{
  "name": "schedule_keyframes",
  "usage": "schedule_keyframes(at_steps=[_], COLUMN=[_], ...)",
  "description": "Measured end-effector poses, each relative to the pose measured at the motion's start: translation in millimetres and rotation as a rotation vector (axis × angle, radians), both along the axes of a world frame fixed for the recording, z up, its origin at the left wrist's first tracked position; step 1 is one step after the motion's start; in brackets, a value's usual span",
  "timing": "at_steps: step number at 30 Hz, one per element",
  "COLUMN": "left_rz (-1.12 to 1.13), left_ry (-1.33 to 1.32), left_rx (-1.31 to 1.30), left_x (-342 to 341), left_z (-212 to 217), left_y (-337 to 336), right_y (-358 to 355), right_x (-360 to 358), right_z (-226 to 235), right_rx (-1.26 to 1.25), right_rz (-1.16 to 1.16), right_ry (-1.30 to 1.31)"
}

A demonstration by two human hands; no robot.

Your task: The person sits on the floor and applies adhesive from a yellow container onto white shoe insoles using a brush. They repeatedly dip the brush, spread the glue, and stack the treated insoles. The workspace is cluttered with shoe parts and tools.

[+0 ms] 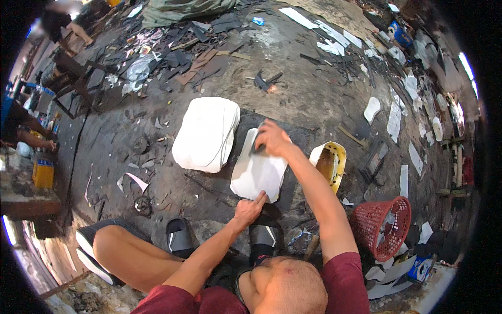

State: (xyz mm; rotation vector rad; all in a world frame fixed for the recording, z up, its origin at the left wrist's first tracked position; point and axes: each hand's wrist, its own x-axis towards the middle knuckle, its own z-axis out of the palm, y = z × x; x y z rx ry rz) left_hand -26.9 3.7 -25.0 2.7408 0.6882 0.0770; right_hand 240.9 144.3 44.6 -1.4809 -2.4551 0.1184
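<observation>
A white sheet with cut corners (256,175) lies flat on the dark floor in front of me, greyish and wet-looking over part of its face. My right hand (273,140) is closed round a small dark pad (258,146), held against the sheet's far part; the fingers hide much of it. At the near edge, my left hand (248,211) presses the sheet with an outstretched index finger and holds nothing. Just left stands a thick stack of similar white sheets (206,134). Right of the sheet is a yellow-rimmed tub (340,157) with brownish stuff inside.
A red plastic basket (368,227) leans at my right, with white scraps around it. Dark and white offcuts litter the floor, and a green cloth (185,11) lies far off. Grey slippers (180,236) are by my feet. Other people are partly visible at the left.
</observation>
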Motion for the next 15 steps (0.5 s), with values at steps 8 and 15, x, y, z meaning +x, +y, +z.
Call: schedule_keyframes(at_steps=[8,15], left_rz=[0.159,0.189], left_ry=[-0.087,-0.106], left_rx=[-0.22,-0.227], left_x=[1.8,2.5], left_z=[5.9,20.8], left_y=[8.4,9.5], right_y=[-78.7,-126.3], right_x=[34.1,-14.5], right_z=[33.9,31.1], right_rx=[-0.603,-0.434], right_rz=[-0.693,-0.793], right_ry=[-0.133,0.23])
